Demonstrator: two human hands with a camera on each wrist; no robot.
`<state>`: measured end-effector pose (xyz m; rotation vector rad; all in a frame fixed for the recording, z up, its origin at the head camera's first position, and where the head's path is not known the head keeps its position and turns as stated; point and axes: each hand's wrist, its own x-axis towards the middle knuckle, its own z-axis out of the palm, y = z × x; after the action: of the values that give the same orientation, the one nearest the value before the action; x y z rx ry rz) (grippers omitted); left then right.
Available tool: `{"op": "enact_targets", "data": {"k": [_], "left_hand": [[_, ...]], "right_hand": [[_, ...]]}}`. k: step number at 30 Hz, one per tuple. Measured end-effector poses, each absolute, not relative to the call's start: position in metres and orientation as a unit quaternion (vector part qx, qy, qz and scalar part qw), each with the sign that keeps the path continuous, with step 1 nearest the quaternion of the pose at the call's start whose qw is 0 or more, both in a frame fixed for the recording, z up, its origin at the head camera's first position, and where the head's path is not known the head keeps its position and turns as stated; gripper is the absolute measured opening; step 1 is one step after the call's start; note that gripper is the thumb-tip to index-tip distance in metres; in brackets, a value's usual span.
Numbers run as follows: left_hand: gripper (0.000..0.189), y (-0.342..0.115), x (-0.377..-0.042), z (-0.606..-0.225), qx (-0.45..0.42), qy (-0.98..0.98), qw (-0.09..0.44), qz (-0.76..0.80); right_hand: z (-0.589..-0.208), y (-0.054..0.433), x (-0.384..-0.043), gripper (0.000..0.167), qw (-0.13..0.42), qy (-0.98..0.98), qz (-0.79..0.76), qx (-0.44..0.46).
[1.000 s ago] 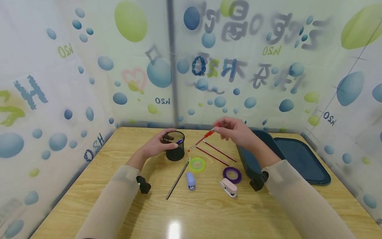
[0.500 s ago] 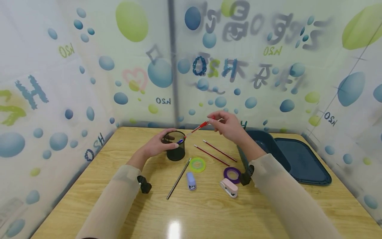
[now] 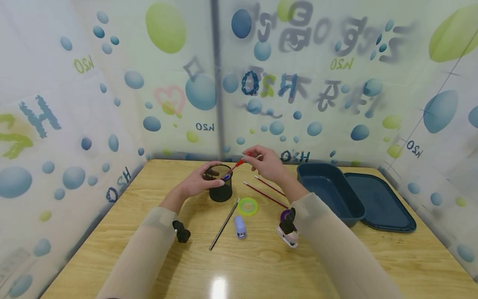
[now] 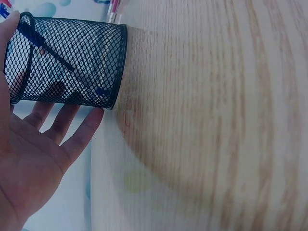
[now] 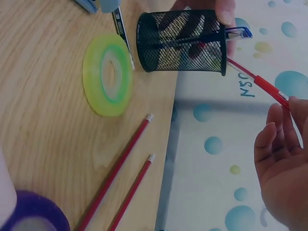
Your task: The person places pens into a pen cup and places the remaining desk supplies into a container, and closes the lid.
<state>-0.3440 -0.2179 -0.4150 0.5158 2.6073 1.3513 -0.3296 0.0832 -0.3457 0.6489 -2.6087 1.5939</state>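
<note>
My left hand (image 3: 192, 181) holds a black mesh pen holder (image 3: 220, 192), which stands upright on the table, with the thumb at its rim and fingers round the far side. Inside it leans a blue pen (image 5: 237, 33), its top sticking out past the rim. Between thumb and fingers, my right hand (image 3: 268, 166) pinches a red pen (image 5: 270, 89) near its upper end. The pen slants down to the left, its lower end inside the holder's mouth. Two red pencils (image 5: 118, 168) lie beneath the right arm.
In front lie a dark pencil (image 3: 224, 225), a yellow-green tape roll (image 3: 248, 207) and a lilac stapler (image 3: 240, 227). A pink stapler (image 3: 287, 241) and purple tape roll (image 5: 41, 211) are partly hidden by the right wrist. At right stand a dark blue bin (image 3: 330, 187) and its lid (image 3: 384, 203).
My right hand has moved left with the red pen, bringing its lower end from beside the pen holder, over the rim and into its mouth. My left hand keeps its place on the holder.
</note>
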Motion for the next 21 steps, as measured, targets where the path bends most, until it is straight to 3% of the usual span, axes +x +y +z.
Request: {"op": "enact_targets", "data": {"k": [11, 21], "left_hand": [[0.08, -0.216, -0.341, -0.414, 0.168, 0.872, 0.08, 0.452], [0.079, -0.217, -0.342, -0.414, 0.174, 0.869, 0.08, 0.456]], "right_hand": [[-0.363, 0.065, -0.332, 0.032, -0.034, -0.84, 0.498, 0.213], [-0.365, 0.079, -0.329, 0.032, -0.049, -0.839, 0.503, 0.203]]}}
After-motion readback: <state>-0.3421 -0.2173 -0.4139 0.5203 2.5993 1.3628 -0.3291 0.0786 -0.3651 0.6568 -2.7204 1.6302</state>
